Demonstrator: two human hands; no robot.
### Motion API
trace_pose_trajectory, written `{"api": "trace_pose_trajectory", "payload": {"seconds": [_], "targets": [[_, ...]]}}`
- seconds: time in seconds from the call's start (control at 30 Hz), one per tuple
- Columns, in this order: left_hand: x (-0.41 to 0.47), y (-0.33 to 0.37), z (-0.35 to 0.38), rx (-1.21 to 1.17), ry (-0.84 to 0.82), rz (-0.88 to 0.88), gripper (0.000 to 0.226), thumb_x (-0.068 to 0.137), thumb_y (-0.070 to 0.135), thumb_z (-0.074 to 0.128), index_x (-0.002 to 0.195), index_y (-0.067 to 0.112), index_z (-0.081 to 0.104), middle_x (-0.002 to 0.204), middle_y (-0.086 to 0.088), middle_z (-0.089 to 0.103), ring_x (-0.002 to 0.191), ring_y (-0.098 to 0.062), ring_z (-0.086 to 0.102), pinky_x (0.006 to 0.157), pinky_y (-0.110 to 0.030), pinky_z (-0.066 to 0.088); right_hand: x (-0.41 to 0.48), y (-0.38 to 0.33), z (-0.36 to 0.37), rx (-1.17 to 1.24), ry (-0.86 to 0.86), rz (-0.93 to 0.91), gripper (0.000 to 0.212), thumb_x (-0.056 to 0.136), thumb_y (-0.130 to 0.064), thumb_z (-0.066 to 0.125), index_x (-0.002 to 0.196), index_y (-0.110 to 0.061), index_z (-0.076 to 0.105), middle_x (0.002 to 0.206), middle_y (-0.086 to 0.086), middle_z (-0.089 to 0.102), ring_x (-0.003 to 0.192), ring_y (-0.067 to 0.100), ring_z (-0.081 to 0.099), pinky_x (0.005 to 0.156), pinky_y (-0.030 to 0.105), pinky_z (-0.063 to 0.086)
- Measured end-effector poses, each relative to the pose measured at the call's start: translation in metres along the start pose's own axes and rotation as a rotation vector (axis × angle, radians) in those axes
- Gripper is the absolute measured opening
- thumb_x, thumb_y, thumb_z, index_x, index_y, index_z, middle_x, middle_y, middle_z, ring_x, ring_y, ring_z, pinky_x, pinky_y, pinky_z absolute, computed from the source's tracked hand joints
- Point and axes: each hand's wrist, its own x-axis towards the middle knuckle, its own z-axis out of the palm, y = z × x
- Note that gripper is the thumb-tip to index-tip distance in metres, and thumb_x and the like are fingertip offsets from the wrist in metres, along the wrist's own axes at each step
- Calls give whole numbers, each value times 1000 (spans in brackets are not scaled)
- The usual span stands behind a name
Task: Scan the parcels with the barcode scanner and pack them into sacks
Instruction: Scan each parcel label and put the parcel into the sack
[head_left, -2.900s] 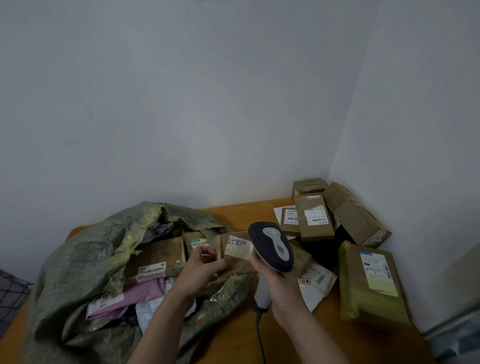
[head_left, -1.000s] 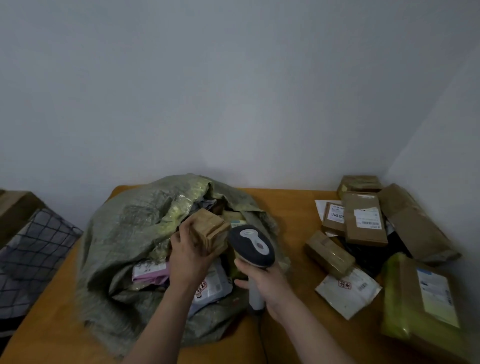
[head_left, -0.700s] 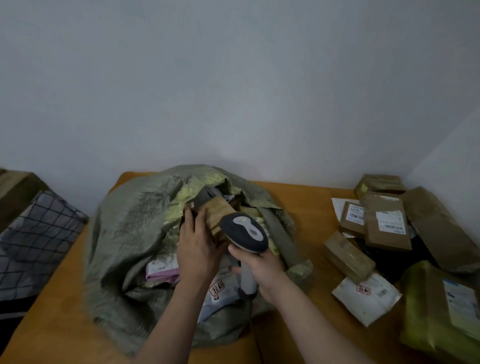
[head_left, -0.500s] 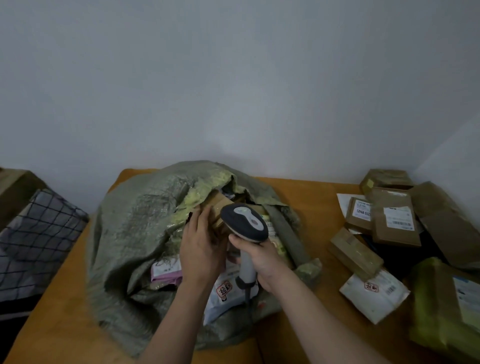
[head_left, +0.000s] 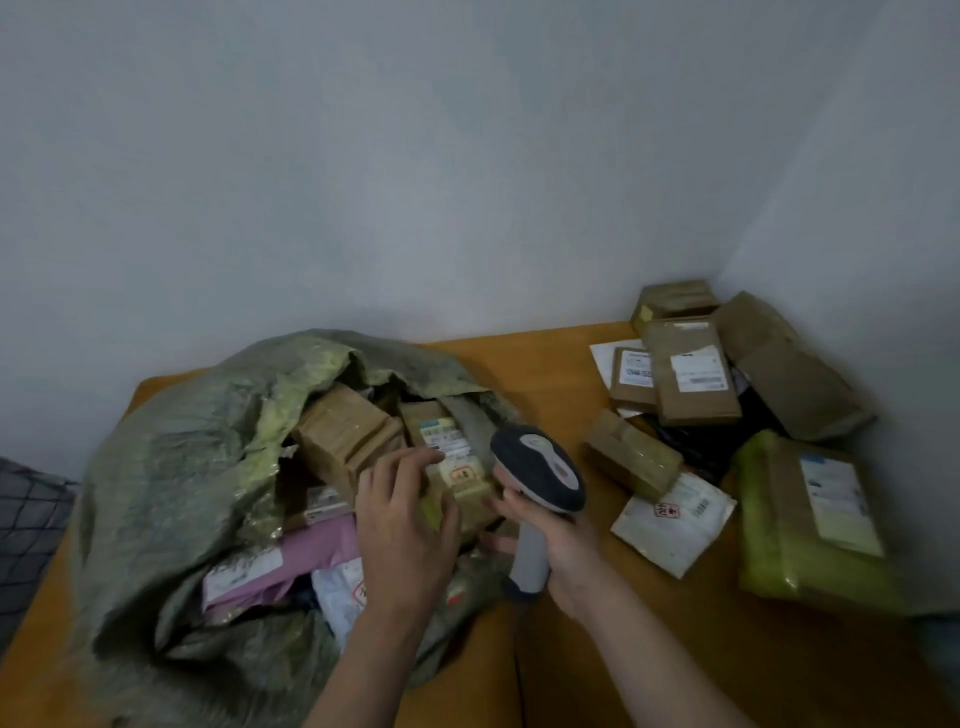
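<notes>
1. Parcels fill the open mouth of a grey-green woven sack (head_left: 171, 467) that lies on the left half of the wooden bench (head_left: 530, 374).
2. Uppermost in the sack are a taped brown box (head_left: 343, 431) and, just beside it on the right, a labelled parcel (head_left: 452, 467) with its label facing up.
3. Below these, a pink mailer (head_left: 291, 556) and a white bag (head_left: 337, 587) show in the sack's mouth.
4. Over the labelled parcel is the left hand (head_left: 405, 530), its fingers (head_left: 410, 460) straight and spread apart, holding nothing. Whether the tips touch the parcel cannot be told.
5. Clamped round the grey handle of the barcode scanner (head_left: 540, 467) is the right hand (head_left: 566, 551). The dark head of the scanner stands up beside the sack's right edge, and its cable (head_left: 517, 675) runs down toward the near edge of the bench.
6. More parcels lie heaped in the corner on the right:
   - a small taped box (head_left: 631, 457) and a white mailer (head_left: 675, 525), nearest the scanner;
   - a yellow-green wrapped parcel (head_left: 810, 525), at the near right;
   - a flat brown carton (head_left: 691, 374) overlapping a smaller labelled carton (head_left: 631, 374);
   - a larger box (head_left: 795, 369) tilted against the wall.
7. A dark checked cloth (head_left: 26, 519) shows at the left edge, beyond the bench.
</notes>
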Motion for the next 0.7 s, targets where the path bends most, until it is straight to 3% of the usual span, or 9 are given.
{"api": "trace_pose_trajectory", "payload": {"seconds": [0.17, 0.33, 0.47, 0.53, 0.6, 0.7], "targets": [[-18, 51, 51, -95, -225, 48, 47, 75, 4, 81, 116, 19, 63, 113, 4, 60, 106, -15, 55, 87, -32, 50, -24, -7, -82, 77, 164, -26, 69, 64, -27, 87, 129, -15, 67, 123, 4, 74, 111, 26, 72, 91, 58, 59], [-48, 82, 121, -136, -587, -71, 54, 87, 26, 77, 134, 31, 52, 126, 14, 56, 118, -4, 52, 94, -23, 47, -47, -10, -158, 133, 298, -37, 79, 66, -33, 90, 138, -22, 60, 132, 5, 68, 112, 28, 70, 84, 47, 62], [-64, 109, 176, -35, -865, 50, 40, 90, 31, 73, 128, 33, 60, 138, 8, 52, 131, -15, 47, 102, -23, 39, -60, -6, -206, 188, 353, -36, 51, 84, -16, 82, 128, -32, 60, 129, -3, 63, 116, 25, 63, 86, 46, 62], [-71, 124, 201, 65, -1002, 140, 38, 89, 34, 74, 125, 38, 64, 156, 3, 41, 144, -21, 37, 112, -30, 37, -65, -4, -225, 177, 366, -48, 42, 87, -13, 79, 118, -36, 62, 126, -4, 66, 113, 19, 64, 89, 47, 61], [-79, 136, 225, 182, -1132, 216, 43, 89, 38, 74, 130, 43, 63, 170, -4, 19, 156, -28, 20, 121, -43, 32, -71, -2, -239, 163, 377, -43, 37, 89, -11, 77, 111, -38, 64, 118, -7, 68, 106, 14, 65, 87, 43, 61], [-90, 148, 253, 389, -1285, 345, 57, 93, 46, 69, 146, 47, 48, 172, -10, -12, 159, -36, -2, 125, -53, 23, -75, 6, -259, 146, 402, -13, 41, 86, -13, 80, 110, -41, 62, 118, -10, 67, 110, 13, 63, 96, 46, 57]]}}
